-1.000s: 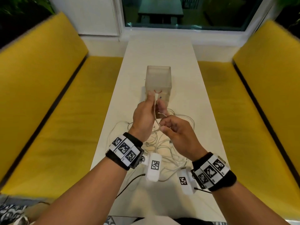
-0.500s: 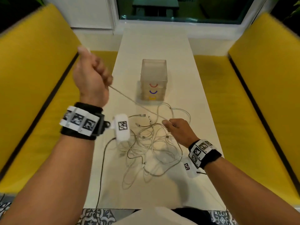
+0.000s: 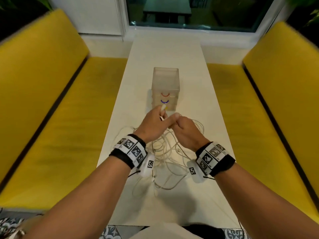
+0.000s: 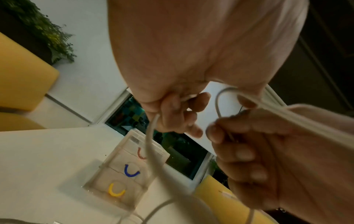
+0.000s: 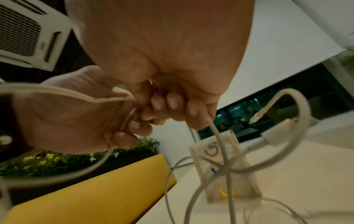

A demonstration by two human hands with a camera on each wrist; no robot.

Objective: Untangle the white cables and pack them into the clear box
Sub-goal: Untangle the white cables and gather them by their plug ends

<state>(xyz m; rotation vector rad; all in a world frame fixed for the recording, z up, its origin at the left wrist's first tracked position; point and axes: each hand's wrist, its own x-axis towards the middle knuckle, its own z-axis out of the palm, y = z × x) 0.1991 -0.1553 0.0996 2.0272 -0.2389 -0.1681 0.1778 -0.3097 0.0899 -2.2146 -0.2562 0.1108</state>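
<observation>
A tangle of white cables (image 3: pixel 166 153) lies on the white table (image 3: pixel 165 49), under and behind my hands. The clear box (image 3: pixel 165 83), with red, blue and yellow curved handles on its front, stands just beyond them. My left hand (image 3: pixel 155 122) grips one white cable (image 4: pixel 151 145), and its plug end (image 3: pixel 163 107) sticks up in front of the box. My right hand (image 3: pixel 183 126) sits knuckle to knuckle beside it, fingers (image 5: pixel 172 107) curled round the same cable (image 5: pixel 220 144). Loose plug ends (image 5: pixel 275 134) hang close by.
Yellow bench seats (image 3: pixel 51 100) run along both sides of the narrow table, the right one (image 3: pixel 269 104) equally close. A window (image 3: pixel 172 12) closes the far end. Bare tabletop (image 3: pixel 165 204) lies between the cable heap and the near edge.
My left hand, raised high to the left with a cable pulled taut, has come back down beside my right hand in front of the box. The right hand lifted off the heap.
</observation>
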